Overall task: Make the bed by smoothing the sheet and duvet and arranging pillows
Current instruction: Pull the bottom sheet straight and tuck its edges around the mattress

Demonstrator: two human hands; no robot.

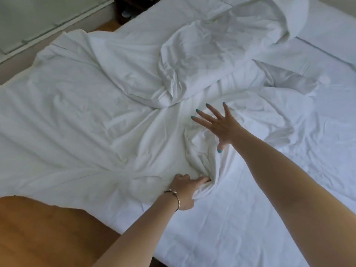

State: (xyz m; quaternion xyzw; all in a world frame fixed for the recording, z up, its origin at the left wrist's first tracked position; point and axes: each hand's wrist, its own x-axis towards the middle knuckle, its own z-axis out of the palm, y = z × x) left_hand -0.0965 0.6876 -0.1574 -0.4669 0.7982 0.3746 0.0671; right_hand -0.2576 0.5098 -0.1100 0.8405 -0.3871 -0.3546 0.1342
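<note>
A crumpled white duvet (pixel 81 116) lies spread over the left and middle of the bed, bunched into a heap towards the far side. Beneath it the white fitted sheet (pixel 240 218) shows bare on the right and near side. My left hand (pixel 185 191), with a bracelet on the wrist, grips a gathered fold of the duvet near the bed's front edge. My right hand (pixel 217 124) reaches out above the duvet's rumpled edge, fingers spread and straight, holding nothing. A white pillow (pixel 289 18) lies at the far right, partly under the duvet heap.
Wooden floor (pixel 48 234) shows at the lower left beside the bed. A dark bedside cabinet (pixel 127 10) stands at the far corner, next to a pale wall and skirting along the upper left.
</note>
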